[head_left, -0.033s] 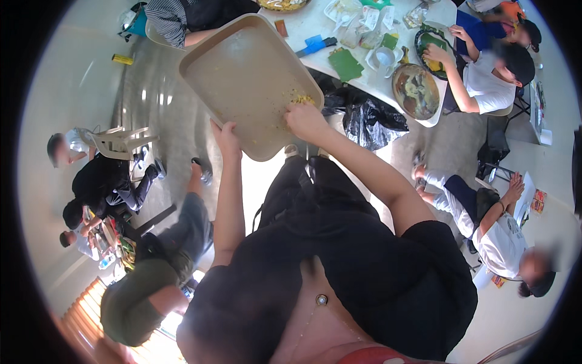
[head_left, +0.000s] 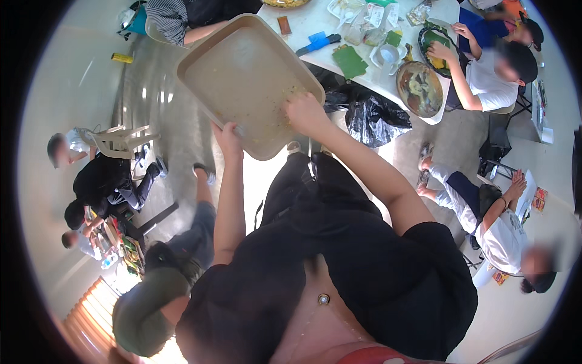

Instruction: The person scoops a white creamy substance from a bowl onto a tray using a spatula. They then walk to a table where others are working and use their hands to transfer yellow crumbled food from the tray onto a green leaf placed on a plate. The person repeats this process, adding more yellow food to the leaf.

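A beige rectangular tray (head_left: 242,73) is held out in front of me, tilted so that its inside shows. My left hand (head_left: 229,141) grips its near left rim, thumb over the edge. My right hand (head_left: 305,114) is inside the tray at the right side, fingers curled down against the surface. Small yellowish crumbs (head_left: 285,108) are scattered beside those fingers. Whatever the right fingers hold, if anything, is hidden under them.
Beyond the tray stands a white table (head_left: 315,18) with a green leaf piece (head_left: 350,62), a blue-handled tool (head_left: 318,43) and a stained round pan (head_left: 419,89). A black plastic bag (head_left: 376,118) hangs below its edge. Several people sit around; one person (head_left: 151,303) is at lower left.
My right hand has shifted slightly up in the tray, and the small yellow pile beside it no longer shows. The person at lower left has moved a little right and down.
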`<state>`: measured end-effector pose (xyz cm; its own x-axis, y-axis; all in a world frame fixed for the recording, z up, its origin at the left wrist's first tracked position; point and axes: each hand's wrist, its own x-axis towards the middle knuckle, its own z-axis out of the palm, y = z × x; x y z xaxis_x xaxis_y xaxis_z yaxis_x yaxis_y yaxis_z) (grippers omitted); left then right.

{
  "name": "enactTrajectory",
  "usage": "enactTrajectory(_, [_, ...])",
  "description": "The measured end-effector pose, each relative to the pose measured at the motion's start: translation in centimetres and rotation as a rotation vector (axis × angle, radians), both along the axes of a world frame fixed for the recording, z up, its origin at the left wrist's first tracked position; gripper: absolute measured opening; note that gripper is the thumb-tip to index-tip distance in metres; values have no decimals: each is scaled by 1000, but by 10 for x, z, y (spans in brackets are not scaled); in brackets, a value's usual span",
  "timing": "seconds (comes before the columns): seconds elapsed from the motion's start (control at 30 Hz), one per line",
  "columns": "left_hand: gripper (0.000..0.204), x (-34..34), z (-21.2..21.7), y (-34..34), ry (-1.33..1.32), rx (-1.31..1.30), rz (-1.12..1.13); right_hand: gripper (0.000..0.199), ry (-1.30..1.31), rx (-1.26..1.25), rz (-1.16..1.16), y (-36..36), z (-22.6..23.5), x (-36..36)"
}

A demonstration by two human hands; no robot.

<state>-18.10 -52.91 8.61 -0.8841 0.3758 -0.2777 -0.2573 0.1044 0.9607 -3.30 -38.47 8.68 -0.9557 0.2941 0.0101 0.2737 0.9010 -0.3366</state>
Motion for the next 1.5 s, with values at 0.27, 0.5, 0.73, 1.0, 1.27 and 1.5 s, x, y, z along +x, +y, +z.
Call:
enactTrajectory(0.27, [56,-22,10,-16,34,-2,-6,16,-18,51,-53,-14,-26,-50])
enactTrajectory(0.5, [53,-47,2,-37,100,-62,-58,21,100,-14,-258,-9,-59,-66])
enactTrajectory(0.73, [50,-58,-6,-53,60,-43,-17,35,-136,-246,-399,-51,-81,-74])
enactTrajectory(1.0, [51,-55,-23,-63,-14,-49,52,40,-139,-353,-393,-79,-53,-76])
enactTrajectory(1.27, [51,-25,-56,-67,-147,-74,174,31,-248,-279,-276,-63,-90,-51])
enactTrajectory(1.5, [51,18,-70,-45,-218,-84,176,39,-379,-298,-256,-46,-109,-15])
